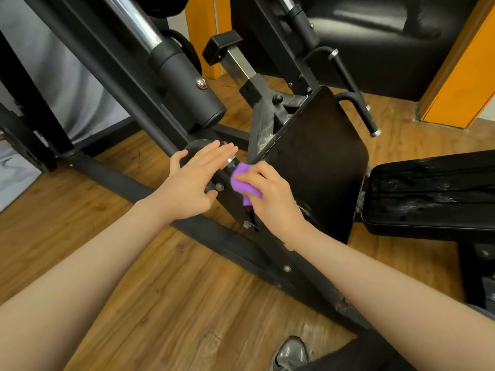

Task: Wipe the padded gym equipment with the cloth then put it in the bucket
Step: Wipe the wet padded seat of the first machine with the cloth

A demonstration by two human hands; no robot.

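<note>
Head view, grip: right hand bunched round a purple cloth, fingers curled over the wad, pressing it onto the black machine frame, not the padding.

Left of grip: left hand flat on the frame, fingers straight and together, thumb out, holding nothing. Looks like bracing.

Cloth spot: squeezed between the right fingers and the metal, just beside a chrome collar and a bolt head. Bit of purple poking out under the knuckles.

Right of grip: upright black back pad, edge just beside the wiping hand. Beyond that, well apart, a flat seat pad with wet-looking streaks, so probably already gone over, just guessing from the shine.

Doing this bit well: open the cloth up flatter, since a tight wad only cleans a thin stripe. Long overlapping passes top to bottom on the back pad next, getting the side edge nearest the hand. Easy on the bolts and bracket corners, cloth snags there. Keep the left palm planted for balance.

Below grip: wooden floor, a grey shoe at the bottom edge.

Containers: no bucket anywhere in view, so can't say where it sits or what's in it. Probably means turning round once the wiping's done.
</note>
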